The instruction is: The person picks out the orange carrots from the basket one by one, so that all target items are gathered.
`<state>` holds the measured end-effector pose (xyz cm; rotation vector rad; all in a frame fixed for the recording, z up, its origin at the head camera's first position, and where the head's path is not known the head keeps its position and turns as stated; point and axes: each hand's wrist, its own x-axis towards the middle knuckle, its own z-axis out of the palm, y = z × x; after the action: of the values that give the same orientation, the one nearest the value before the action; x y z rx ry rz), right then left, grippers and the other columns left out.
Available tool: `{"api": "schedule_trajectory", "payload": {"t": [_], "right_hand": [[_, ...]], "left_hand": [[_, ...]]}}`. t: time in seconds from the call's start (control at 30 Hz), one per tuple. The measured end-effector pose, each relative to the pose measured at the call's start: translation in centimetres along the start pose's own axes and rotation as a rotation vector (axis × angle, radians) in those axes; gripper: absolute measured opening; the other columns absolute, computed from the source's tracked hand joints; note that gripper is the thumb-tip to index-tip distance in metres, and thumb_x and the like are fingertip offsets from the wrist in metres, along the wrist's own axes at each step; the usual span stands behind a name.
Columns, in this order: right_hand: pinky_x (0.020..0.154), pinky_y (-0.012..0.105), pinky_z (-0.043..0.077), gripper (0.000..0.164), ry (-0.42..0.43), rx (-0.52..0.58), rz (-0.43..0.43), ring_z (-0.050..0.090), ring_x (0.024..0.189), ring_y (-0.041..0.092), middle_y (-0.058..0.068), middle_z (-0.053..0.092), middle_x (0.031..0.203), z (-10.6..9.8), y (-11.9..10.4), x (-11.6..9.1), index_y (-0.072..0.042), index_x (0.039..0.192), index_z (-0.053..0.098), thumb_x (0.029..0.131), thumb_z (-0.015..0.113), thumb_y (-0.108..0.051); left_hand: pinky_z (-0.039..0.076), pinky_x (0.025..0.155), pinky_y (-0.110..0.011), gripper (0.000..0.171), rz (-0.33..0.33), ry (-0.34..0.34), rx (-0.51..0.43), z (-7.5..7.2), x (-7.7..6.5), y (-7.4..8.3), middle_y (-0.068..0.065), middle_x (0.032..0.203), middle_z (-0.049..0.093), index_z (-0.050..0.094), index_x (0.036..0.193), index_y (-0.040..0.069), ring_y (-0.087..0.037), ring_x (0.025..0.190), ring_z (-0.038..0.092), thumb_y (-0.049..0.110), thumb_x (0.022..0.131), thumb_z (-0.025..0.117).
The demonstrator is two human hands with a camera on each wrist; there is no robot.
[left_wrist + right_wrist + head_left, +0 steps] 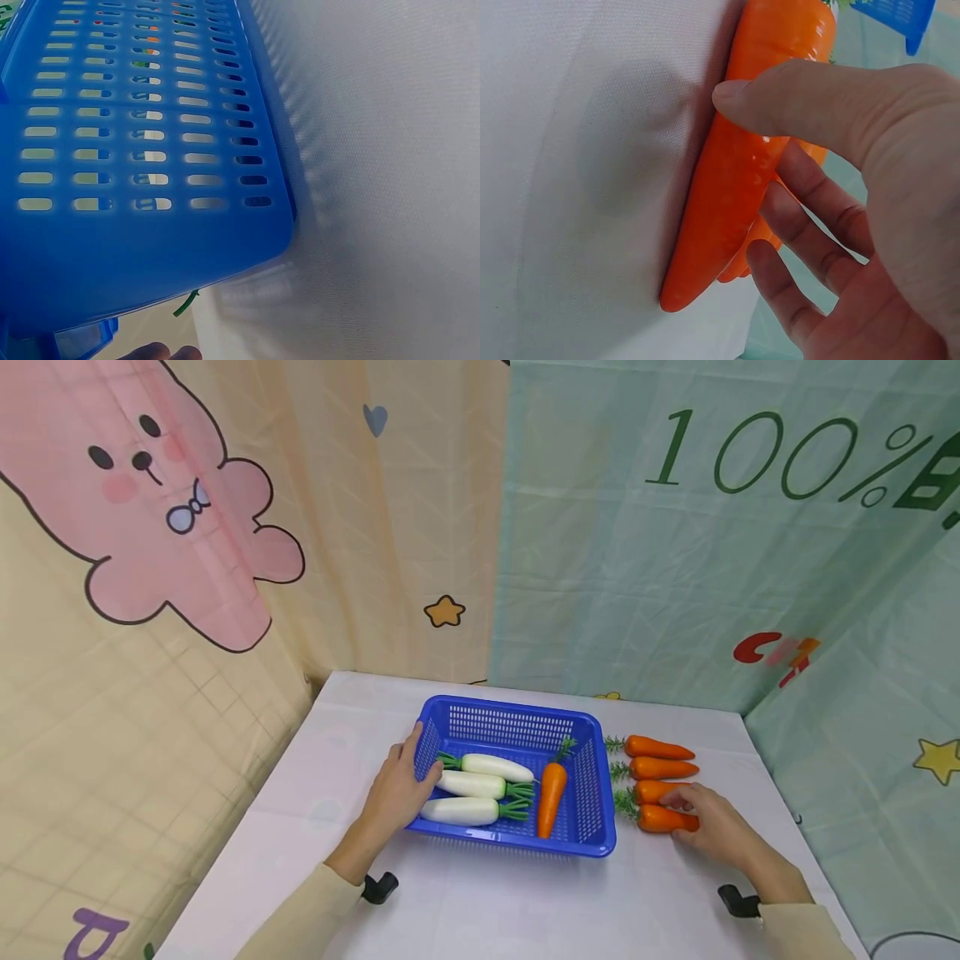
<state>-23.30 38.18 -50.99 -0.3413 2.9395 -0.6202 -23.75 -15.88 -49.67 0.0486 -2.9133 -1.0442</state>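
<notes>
A blue plastic basket (514, 702) stands on the table, holding three white radishes (461, 811) with green tops and one orange carrot (551, 797). My left hand (397, 785) holds the basket's left rim, thumb over the edge; in the left wrist view the perforated basket wall (135, 247) fills much of the picture and fingertips (154, 352) show at the bottom. To the right of the basket, my right hand (712, 822) pinches the nearest carrot (727, 180) in a row, thumb on one side and fingers on the other. That carrot lies at the table surface.
More carrots (660, 747) lie in a row beyond the held one, leafy tops toward the basket. The white table (495, 910) meets printed cloth walls (405, 527) at the back and sides. A black wrist mount (380, 888) shows beside the left sleeve.
</notes>
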Motion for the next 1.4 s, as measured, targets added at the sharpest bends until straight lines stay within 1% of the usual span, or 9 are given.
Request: {"api": "schedule_trajectory", "payload": {"t": [0.23, 0.43, 0.57, 0.8, 0.93, 1.0, 1.07, 1.2, 1.4], "right_hand": [[0.107, 0.066, 0.067, 0.045, 0.005, -0.006, 0.009, 0.075, 0.121, 0.042, 0.018, 0.081, 0.128, 0.0, 0.0, 0.1, -0.001, 0.132, 0.077, 0.092, 0.097, -0.004], [0.107, 0.067, 0.067, 0.050, -0.002, -0.021, 0.016, 0.073, 0.121, 0.042, 0.018, 0.079, 0.128, -0.3, -0.2, -0.1, 0.001, 0.136, 0.075, 0.091, 0.097, -0.002], [0.107, 0.068, 0.066, 0.054, -0.010, -0.029, 0.015, 0.073, 0.123, 0.045, 0.019, 0.079, 0.130, -0.6, -0.4, -0.4, 0.002, 0.138, 0.074, 0.090, 0.098, -0.002], [0.106, 0.069, 0.066, 0.059, -0.012, -0.038, 0.018, 0.073, 0.123, 0.045, 0.019, 0.078, 0.131, -1.4, -0.9, -1.0, -0.001, 0.139, 0.075, 0.087, 0.102, -0.010], [0.106, 0.069, 0.066, 0.059, 0.023, -0.018, -0.014, 0.073, 0.126, 0.046, 0.018, 0.080, 0.134, -1.9, -1.8, -1.0, -0.001, 0.140, 0.074, 0.090, 0.101, -0.012], [0.106, 0.070, 0.066, 0.059, 0.050, -0.013, -0.045, 0.073, 0.128, 0.047, 0.019, 0.079, 0.137, -2.1, -2.4, -1.0, 0.000, 0.142, 0.073, 0.091, 0.101, -0.012], [0.107, 0.069, 0.066, 0.057, 0.072, -0.009, -0.076, 0.074, 0.129, 0.046, 0.019, 0.079, 0.138, -2.2, -3.1, -0.9, -0.001, 0.142, 0.073, 0.093, 0.099, -0.011], [0.105, 0.068, 0.067, 0.052, 0.101, -0.019, -0.125, 0.075, 0.127, 0.045, 0.018, 0.079, 0.138, -2.5, -4.8, -0.7, -0.003, 0.142, 0.073, 0.096, 0.096, -0.012], [0.100, 0.063, 0.071, 0.047, 0.120, 0.010, -0.178, 0.077, 0.123, 0.044, 0.021, 0.076, 0.139, -3.0, -7.8, -0.2, -0.003, 0.144, 0.074, 0.101, 0.091, -0.014]], "left_hand": [[0.052, 0.125, -0.080, 0.089, 0.001, 0.002, -0.009, -0.1, 0.0, 0.0, -0.036, 0.175, 0.046, 0.020, 0.189, 0.020, -0.060, 0.158, 0.057, 0.049, 0.117, 0.064], [0.051, 0.125, -0.080, 0.090, -0.002, -0.001, -0.018, -0.1, -0.1, 0.1, -0.035, 0.177, 0.046, 0.020, 0.189, 0.020, -0.060, 0.158, 0.057, 0.048, 0.116, 0.065], [0.052, 0.125, -0.080, 0.090, 0.002, 0.000, -0.022, -0.1, -0.2, 0.1, -0.035, 0.176, 0.046, 0.020, 0.189, 0.020, -0.060, 0.158, 0.057, 0.047, 0.116, 0.065], [0.051, 0.125, -0.080, 0.090, -0.001, -0.004, -0.028, -0.1, -0.3, 0.2, -0.035, 0.177, 0.045, 0.019, 0.189, 0.020, -0.060, 0.159, 0.056, 0.047, 0.116, 0.065], [0.050, 0.126, -0.080, 0.090, -0.004, -0.007, -0.028, -0.2, -0.3, 0.1, -0.035, 0.178, 0.044, 0.018, 0.189, 0.020, -0.060, 0.160, 0.055, 0.047, 0.117, 0.065], [0.050, 0.127, -0.080, 0.090, -0.005, -0.008, -0.029, -0.3, -0.2, 0.1, -0.035, 0.178, 0.043, 0.018, 0.189, 0.020, -0.060, 0.161, 0.054, 0.048, 0.117, 0.064], [0.050, 0.126, -0.081, 0.090, -0.003, -0.008, -0.025, -0.3, -0.2, 0.1, -0.036, 0.178, 0.043, 0.018, 0.189, 0.020, -0.061, 0.160, 0.054, 0.047, 0.117, 0.064], [0.049, 0.126, -0.082, 0.090, -0.003, -0.010, -0.028, -0.3, -0.2, 0.1, -0.036, 0.178, 0.042, 0.017, 0.189, 0.020, -0.062, 0.161, 0.054, 0.047, 0.117, 0.063], [0.049, 0.125, -0.082, 0.090, 0.000, -0.011, -0.026, -0.3, -0.2, 0.1, -0.036, 0.179, 0.042, 0.015, 0.190, 0.020, -0.062, 0.161, 0.053, 0.045, 0.118, 0.063]]}}
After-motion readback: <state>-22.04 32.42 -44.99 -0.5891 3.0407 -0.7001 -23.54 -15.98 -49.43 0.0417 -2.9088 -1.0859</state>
